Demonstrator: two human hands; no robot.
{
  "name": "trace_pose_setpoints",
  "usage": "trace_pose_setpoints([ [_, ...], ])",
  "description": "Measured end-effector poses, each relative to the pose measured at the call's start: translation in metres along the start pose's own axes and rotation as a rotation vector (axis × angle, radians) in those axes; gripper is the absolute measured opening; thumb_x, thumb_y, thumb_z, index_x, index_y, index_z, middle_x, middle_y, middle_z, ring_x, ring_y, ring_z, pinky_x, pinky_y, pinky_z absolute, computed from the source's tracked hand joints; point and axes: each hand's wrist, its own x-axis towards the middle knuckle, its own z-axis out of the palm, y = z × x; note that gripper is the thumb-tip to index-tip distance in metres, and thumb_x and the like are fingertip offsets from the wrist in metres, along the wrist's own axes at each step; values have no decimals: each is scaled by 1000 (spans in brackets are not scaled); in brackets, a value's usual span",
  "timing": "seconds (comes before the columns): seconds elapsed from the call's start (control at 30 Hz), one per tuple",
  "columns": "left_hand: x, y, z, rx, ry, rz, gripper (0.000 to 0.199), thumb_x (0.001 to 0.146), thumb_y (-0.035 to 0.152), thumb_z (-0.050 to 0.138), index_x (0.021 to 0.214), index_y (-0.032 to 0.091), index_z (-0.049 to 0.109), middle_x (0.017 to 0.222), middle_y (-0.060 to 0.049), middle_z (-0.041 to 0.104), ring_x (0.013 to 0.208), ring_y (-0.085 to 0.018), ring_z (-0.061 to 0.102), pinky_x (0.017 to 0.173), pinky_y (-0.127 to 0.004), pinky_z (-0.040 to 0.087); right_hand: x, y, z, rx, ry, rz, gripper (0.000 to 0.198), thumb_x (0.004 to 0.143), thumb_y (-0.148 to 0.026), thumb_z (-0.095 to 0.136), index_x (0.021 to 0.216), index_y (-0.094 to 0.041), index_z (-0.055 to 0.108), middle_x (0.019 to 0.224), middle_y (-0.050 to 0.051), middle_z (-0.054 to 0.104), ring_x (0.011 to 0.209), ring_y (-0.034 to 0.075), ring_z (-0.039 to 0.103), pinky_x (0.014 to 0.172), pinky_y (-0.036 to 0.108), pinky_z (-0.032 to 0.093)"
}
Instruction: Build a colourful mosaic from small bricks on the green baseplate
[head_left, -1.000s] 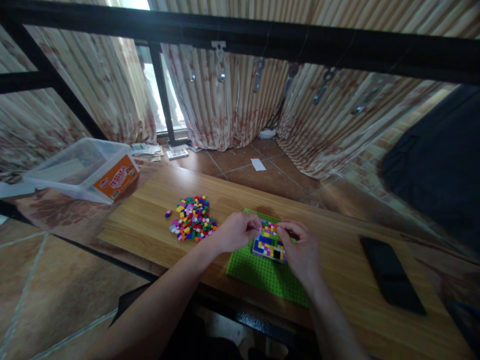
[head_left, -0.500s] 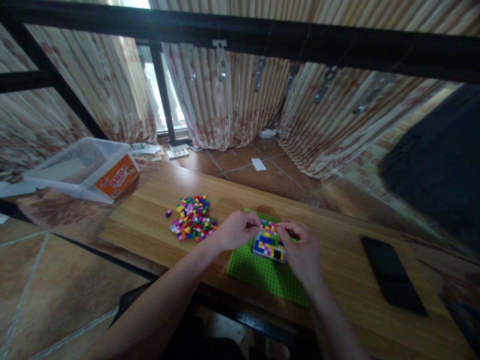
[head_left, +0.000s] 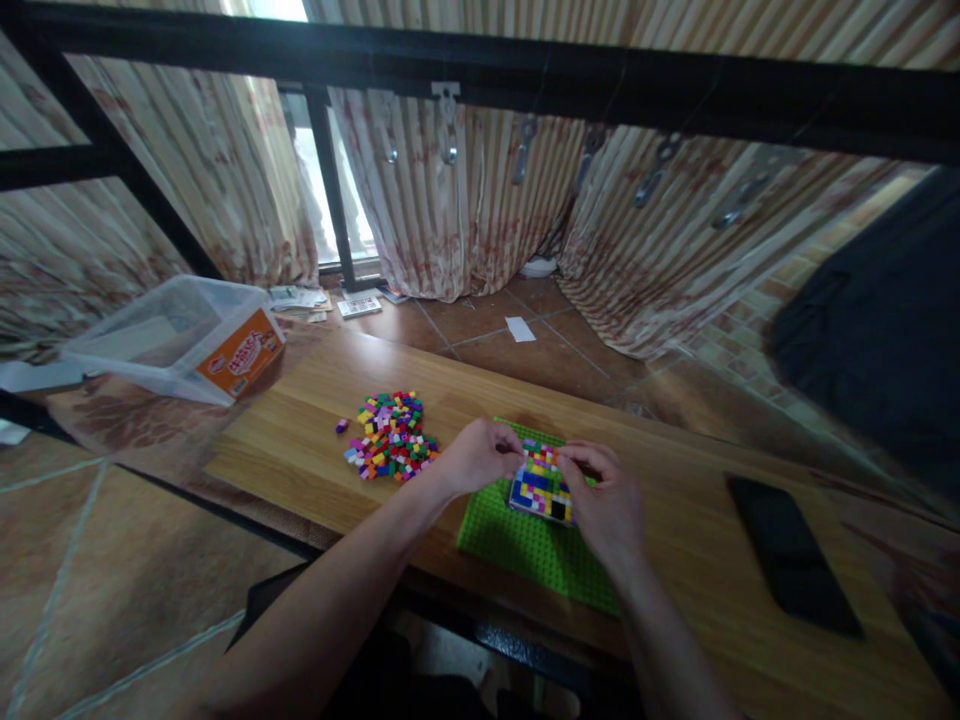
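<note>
A multicoloured panel of small toy bricks lies on a green studded baseplate. My left hand is closed in a pinch at the panel's upper left corner; anything between its fingertips is too small to make out. Over the panel's right edge, my right hand has thumb and forefinger pinched together at the upper right, and what they grip is hidden. A heap of loose toy bricks in many colours sits left of the baseplate, with a purple brick apart from it.
The wooden table carries a black phone-like slab at the right. Beyond its left end stands a clear plastic bin with an orange label. A dark rail crosses above, before striped curtains. Papers lie on the tiled floor.
The whole view has shifted slightly, so things appear a little further right. Both hands keep nearly the same pinched pose at the brick panel.
</note>
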Motion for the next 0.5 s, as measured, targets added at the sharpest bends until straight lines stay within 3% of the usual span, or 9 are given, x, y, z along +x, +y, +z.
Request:
trace_pose_setpoints([
  [0.37,-1,-4,2,3,21,37,8,73,20,61,72,14,65,57,2,63,53,-10,55,51,-20,40,0,0,-1,6,-7,1,21,84,-38,60,82,-21,72,99,9,69,95,24,63,87,41,49],
  [0.5,0,-1,-19,-16,52,77,8,73,17,57,70,14,63,58,2,61,55,-9,54,54,-19,42,0,0,-2,22,1,20,22,84,-39,59,82,-21,72,98,9,69,93,23,63,86,40,50],
])
